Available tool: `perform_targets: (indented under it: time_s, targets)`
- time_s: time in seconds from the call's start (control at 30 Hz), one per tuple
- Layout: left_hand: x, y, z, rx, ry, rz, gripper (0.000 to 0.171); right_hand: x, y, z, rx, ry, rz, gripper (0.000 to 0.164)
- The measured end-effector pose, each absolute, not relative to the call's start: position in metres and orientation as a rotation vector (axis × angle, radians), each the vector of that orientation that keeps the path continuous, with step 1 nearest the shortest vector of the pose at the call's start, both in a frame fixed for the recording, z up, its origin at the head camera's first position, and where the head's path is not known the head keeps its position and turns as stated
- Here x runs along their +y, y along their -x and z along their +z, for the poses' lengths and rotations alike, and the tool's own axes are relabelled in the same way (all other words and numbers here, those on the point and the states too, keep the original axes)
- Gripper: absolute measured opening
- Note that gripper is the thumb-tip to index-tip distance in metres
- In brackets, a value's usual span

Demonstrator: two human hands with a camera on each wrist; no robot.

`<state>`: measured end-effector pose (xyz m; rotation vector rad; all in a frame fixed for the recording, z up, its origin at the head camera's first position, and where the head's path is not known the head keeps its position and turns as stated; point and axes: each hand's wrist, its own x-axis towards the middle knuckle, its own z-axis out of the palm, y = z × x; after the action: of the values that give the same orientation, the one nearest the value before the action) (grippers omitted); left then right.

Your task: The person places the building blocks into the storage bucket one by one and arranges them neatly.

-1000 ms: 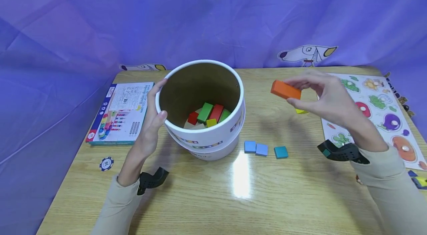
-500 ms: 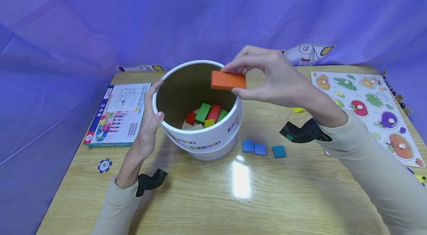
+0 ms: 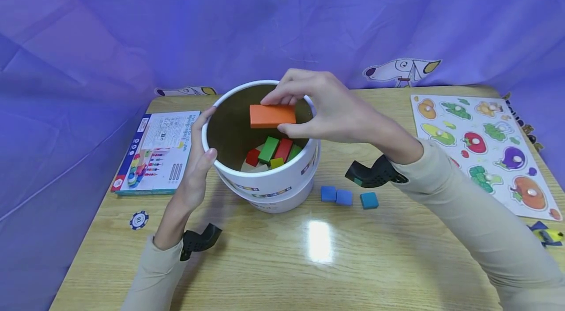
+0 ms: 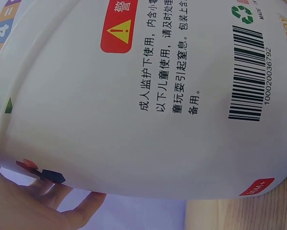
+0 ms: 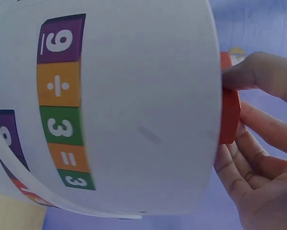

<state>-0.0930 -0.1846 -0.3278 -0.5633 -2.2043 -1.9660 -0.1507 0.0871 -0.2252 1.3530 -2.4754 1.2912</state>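
Observation:
A white round bucket (image 3: 282,181) stands on the table, with coloured blocks such as a green block (image 3: 269,149) and a red block (image 3: 284,149) at its bottom. My left hand (image 3: 194,178) holds the bucket's left side, its thumb at the rim and its fingers along the outer wall. Above the opening, my right hand (image 3: 324,107) pinches an orange rectangular block (image 3: 272,116) between thumb and fingers. In the right wrist view, the bucket wall hides part of that orange block (image 5: 230,115).
A boxed set (image 3: 159,151) lies left of the bucket, with a blue-and-white chip (image 3: 139,220) before it. Small blue blocks (image 3: 336,195) and a teal block (image 3: 369,200) lie right of the bucket. A vegetable puzzle board (image 3: 485,154) lies far right. A purple curtain (image 3: 265,16) hangs behind.
My right hand has carried the orange block leftward from over the table's right side to above the bucket's opening. The left hand has stayed on the bucket.

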Motion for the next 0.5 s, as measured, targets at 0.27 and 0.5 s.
perform_targets:
  time_s: [0.27, 0.5]
  targets:
    - [-0.184, 0.091, -0.326, -2.195, 0.563, -1.975, 0.074, 0.082, 0.156, -0.232, -2.484, -1.332, 1.315, 0.032]
    - [-0.183, 0.092, -0.324, -2.195, 0.575, -1.97, 0.075, 0.081, 0.159, -0.237, -2.514, -1.329, 1.317, 0.033]
